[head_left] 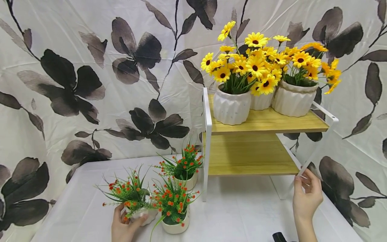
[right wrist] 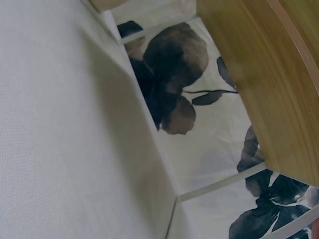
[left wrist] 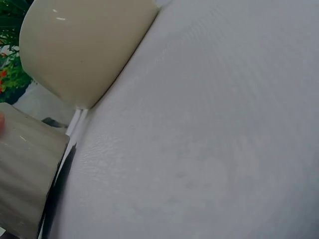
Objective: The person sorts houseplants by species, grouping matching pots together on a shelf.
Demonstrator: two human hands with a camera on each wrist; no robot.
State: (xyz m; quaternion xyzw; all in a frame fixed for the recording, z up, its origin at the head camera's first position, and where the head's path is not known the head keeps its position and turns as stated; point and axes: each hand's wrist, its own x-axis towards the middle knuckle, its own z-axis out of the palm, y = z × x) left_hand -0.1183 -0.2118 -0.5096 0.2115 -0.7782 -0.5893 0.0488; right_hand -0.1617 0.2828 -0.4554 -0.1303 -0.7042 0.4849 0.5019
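My left hand (head_left: 125,223) grips a small white flowerpot (head_left: 148,215) with red-orange artificial flowers, thumb on its front side. In the left wrist view this flowerpot (left wrist: 25,169) stands at the lower left, a fingertip at its edge and a dark strip along its base. Two more orange-flowered pots are close by: a cream front pot (head_left: 176,227) and a back pot (head_left: 187,183). At the right, my right hand (head_left: 308,196) pinches the white side frame of a two-tier wooden shelf (head_left: 242,168). The right wrist view shows the underside of a board (right wrist: 239,74) but no fingers.
Several white ribbed pots of yellow sunflowers, among them the left pot (head_left: 232,107) and right pot (head_left: 294,99), crowd the top board. A black object (head_left: 278,237) lies at the front edge of view. Floral cloth (head_left: 99,84) hangs behind the white table (head_left: 235,215).
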